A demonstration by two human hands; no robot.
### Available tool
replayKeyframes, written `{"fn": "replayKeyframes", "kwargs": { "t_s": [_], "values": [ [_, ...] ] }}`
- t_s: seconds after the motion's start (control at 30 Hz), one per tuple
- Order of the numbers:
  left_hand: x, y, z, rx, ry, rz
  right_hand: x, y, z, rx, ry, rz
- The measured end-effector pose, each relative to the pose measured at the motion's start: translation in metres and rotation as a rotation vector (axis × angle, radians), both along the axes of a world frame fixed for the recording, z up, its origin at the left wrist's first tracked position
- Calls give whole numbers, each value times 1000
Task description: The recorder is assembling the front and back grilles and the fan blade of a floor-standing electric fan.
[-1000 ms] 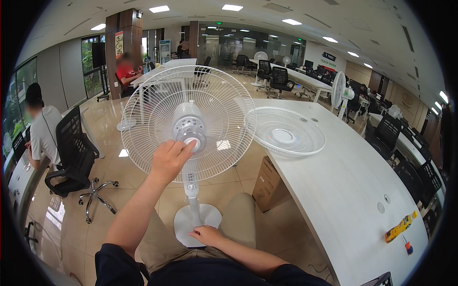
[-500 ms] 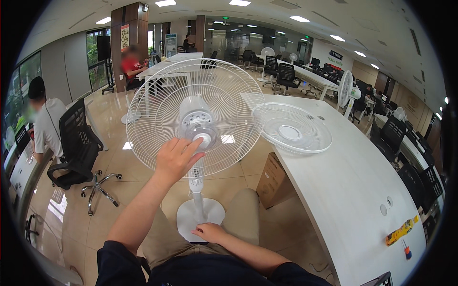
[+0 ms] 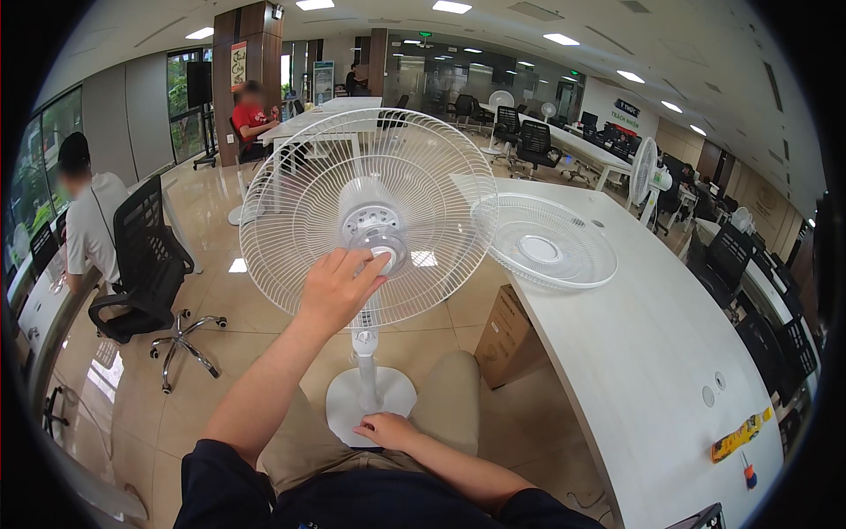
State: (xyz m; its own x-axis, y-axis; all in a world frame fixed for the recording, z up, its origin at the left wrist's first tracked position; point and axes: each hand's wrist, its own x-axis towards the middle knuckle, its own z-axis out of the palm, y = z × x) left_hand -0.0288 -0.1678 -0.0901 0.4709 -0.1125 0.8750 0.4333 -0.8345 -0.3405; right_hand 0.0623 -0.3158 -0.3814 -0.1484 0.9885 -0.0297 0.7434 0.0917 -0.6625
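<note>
1. A long white desk (image 3: 643, 353) runs toward four o'clock from the fan's hub.
2. The white standing fan (image 3: 363, 207) is upright on the floor, its base (image 3: 339, 397) between the person's knees. It looks only partly put together: the back cage (image 3: 445, 198) is around the motor, its front uncovered.
3. The front cage (image 3: 539, 249), judging by its shape, is off the fan, lying on the desk at three o'clock.
4. A brown box (image 3: 504, 342) stands on the floor at four o'clock.
5. The left hand (image 3: 337, 289), at seven o'clock, has thumb and forefinger nearly together on the white knob (image 3: 384, 257).
6. The right hand (image 3: 389, 430), at six o'clock, is loosely curled by the base's near edge; whether it grips anything, I cannot tell.
7. A yellow bottle (image 3: 737, 439) and a small screwdriver (image 3: 750, 477) lie at four o'clock.
</note>
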Motion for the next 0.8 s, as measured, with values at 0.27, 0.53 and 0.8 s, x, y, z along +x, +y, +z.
{"fn": "replayKeyframes", "kwargs": {
  "t_s": [0.27,0.53,0.8],
  "values": [
    [6,-4,-1,-38,14,-9,1,0,1,-18,-3,24],
    [10,-6,-8,36,28,5,2,0,-2,-21,-17,42],
    [9,-7,-12,18,82,-2,3,1,-5,-66,-35,52]
  ]
}}
